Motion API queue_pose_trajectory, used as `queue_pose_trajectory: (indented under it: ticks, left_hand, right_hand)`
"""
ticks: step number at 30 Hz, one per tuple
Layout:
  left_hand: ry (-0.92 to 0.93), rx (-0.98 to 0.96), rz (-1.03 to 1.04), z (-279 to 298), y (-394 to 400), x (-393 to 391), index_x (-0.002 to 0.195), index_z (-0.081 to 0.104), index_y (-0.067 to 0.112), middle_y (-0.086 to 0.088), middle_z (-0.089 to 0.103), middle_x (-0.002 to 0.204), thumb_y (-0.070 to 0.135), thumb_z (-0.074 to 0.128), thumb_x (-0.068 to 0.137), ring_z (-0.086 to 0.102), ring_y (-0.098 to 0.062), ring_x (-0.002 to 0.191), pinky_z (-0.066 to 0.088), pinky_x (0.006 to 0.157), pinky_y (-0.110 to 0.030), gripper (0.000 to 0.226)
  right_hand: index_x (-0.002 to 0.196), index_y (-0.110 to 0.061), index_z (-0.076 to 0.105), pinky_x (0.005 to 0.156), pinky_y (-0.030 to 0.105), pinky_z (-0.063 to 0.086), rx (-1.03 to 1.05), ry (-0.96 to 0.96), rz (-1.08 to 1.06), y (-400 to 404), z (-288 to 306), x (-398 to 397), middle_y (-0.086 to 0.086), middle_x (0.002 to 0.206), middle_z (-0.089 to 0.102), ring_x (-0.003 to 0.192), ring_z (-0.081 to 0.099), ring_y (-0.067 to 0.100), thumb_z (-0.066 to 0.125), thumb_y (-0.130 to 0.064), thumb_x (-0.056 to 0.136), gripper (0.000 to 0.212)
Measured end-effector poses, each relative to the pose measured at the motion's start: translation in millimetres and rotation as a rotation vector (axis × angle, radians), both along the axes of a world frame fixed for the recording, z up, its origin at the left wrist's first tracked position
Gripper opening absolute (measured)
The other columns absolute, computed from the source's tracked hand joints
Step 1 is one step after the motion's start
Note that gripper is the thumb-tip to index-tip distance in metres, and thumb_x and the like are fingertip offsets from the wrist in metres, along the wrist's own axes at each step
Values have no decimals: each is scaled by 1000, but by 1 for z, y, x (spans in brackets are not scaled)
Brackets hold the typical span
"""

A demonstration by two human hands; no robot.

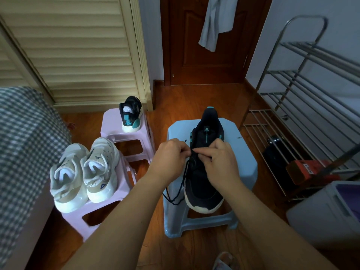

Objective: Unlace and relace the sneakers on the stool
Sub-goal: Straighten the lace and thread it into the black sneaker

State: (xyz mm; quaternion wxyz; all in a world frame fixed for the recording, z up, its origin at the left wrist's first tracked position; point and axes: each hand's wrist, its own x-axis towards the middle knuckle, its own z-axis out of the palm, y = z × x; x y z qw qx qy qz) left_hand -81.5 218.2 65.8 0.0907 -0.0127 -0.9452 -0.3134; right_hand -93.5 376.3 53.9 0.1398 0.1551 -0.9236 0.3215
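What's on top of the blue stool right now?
On the blue stool lies one black sneaker, toe toward the camera. The left hand and right hand pinch its dark lace over the eyelets. The hands cover the mid lacing.

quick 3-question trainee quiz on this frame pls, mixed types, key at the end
1. True or false: the black sneaker being laced sits on the pink stool.
2. What do the left hand and right hand pinch?
A the tongue
B the black lace
C the sole
3. How many white sneakers stand on the near pink stool?

Key: 1 false, it sits on the blue stool; 2 B; 3 two.
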Motion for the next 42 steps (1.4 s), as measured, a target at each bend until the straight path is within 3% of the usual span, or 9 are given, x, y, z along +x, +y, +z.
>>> queue_pose_trajectory:
  ticks: [10, 14, 17, 20, 24, 27, 33, 37, 42]
  left_hand:
    - [-170, 392, 30, -3, -2, 4, 88, 75, 15, 13, 59, 60, 25, 65, 98, 51, 3, 54, 37, 54, -14, 17]
    - [-82, 244, 48, -4, 5, 8, 123, 69, 23, 9, 64, 102, 39, 67, 95, 57, -4, 93, 40, 77, -12, 33]
    - [27, 173, -17, -8, 5, 8, 138, 59, 26, 11, 55, 103, 38, 71, 92, 51, -2, 83, 37, 75, -11, 49]
    - [111, 111, -62, -7, 6, 7, 137, 59, 33, 14, 49, 97, 25, 70, 92, 51, -2, 78, 38, 70, -10, 47]
    - [102, 56, -139, -12, 5, 6, 123, 71, 31, 13, 52, 91, 18, 63, 95, 54, -6, 83, 47, 75, -28, 32]
    - [60, 168, -110, -11, 7, 9, 126, 69, 30, 14, 53, 94, 34, 59, 100, 53, -2, 81, 42, 75, -21, 29]
    - [63, 195, -143, -6, 32, 19, 148, 43, 31, 17, 41, 107, 56, 72, 84, 46, 6, 83, 43, 78, -22, 75]
    - [174, 184, -171, -8, 31, 17, 141, 52, 27, 23, 39, 102, 22, 77, 87, 46, 13, 91, 38, 76, -10, 60]
    - [143, 128, -189, -10, 30, 20, 134, 56, 31, 22, 43, 98, 43, 73, 88, 48, 5, 91, 45, 76, -16, 50]
  right_hand:
    - [103, -27, 79, 80, 36, 49, -22, -94, -52, -5, 5, 0, -10, 86, 50, 93, 53, 17, 70, -29, 92, 14]
    - [96, -21, 78, 70, 20, 41, -13, -63, -51, -5, 9, 4, -10, 91, 50, 87, 51, 10, 69, -27, 93, 11]
    - [92, -21, 76, 71, 6, 38, -101, -116, -44, 6, 11, 1, -12, 99, 48, 84, 52, 2, 71, -23, 92, 5]
    - [84, -17, 70, 84, 17, 53, -485, -265, -97, 25, 20, -5, -8, 96, 66, 87, 66, 8, 66, -15, 95, 13]
    - [94, 0, 58, 84, 37, 61, -1466, -468, -191, 59, 39, -8, 10, 81, 74, 95, 73, 34, 45, -4, 103, 17]
    - [113, 2, 55, 81, 36, 59, -1671, -527, -202, 86, 42, -9, 16, 96, 68, 100, 73, 28, 38, -17, 108, 26]
    - [105, 1, 57, 78, 39, 61, -1529, -762, 17, 54, 43, -6, 17, 87, 70, 94, 74, 28, 37, -15, 108, 25]
    - [105, -3, 60, 91, 38, 57, -1227, -746, 70, 33, 39, 5, 18, 101, 74, 103, 72, 27, 49, -14, 105, 16]
    - [94, -13, 70, 74, 27, 56, -739, -500, -55, 36, 48, 7, 1, 83, 72, 81, 70, 14, 59, -17, 100, 13]
